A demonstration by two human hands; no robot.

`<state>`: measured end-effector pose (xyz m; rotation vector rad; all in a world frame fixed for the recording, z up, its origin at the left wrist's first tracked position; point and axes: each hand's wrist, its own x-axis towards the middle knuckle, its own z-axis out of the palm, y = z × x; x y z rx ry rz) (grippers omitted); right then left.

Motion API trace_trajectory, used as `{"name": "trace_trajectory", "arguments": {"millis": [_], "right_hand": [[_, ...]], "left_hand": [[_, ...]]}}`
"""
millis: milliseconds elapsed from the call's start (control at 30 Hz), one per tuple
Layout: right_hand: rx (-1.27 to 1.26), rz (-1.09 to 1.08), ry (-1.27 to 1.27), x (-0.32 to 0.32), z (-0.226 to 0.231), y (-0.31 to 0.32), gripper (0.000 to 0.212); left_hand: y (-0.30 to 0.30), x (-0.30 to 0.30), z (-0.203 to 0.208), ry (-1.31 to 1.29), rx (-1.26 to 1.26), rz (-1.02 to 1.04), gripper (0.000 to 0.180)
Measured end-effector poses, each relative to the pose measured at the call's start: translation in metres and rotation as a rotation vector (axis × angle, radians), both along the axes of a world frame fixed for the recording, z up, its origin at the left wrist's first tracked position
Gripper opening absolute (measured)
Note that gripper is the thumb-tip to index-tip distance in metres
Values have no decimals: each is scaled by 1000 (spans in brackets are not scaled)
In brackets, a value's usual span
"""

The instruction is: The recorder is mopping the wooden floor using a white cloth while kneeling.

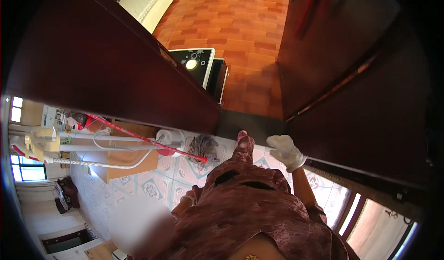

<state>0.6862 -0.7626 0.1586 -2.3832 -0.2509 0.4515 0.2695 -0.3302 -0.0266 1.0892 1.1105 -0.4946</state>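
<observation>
Right hand [283, 150], gloved in white, is loosely open and empty, just beside the right panel [356, 135]; the left hand [196, 193] is mostly hidden, its state impossible to tell. Between two dark panels, one doorway opens across one sill [236, 123] onto wood floor [252, 33]. One cabinet [201, 66] juts in at left. One red pole [134, 134], one mop [201, 146] and one bucket [172, 136], contents unclear, stand left of one foot [243, 134].
</observation>
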Motion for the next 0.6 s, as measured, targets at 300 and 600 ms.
{"name": "trace_trajectory", "arguments": {"millis": [300, 600], "right_hand": [[-416, 100, 7, 69, 113, 75, 6], [-1214, 1187, -461, 204, 56, 87, 8]], "left_hand": [[45, 210, 3, -428, 867, -1193, 37], [24, 486, 83, -150, 157, -1242, 52]]}}
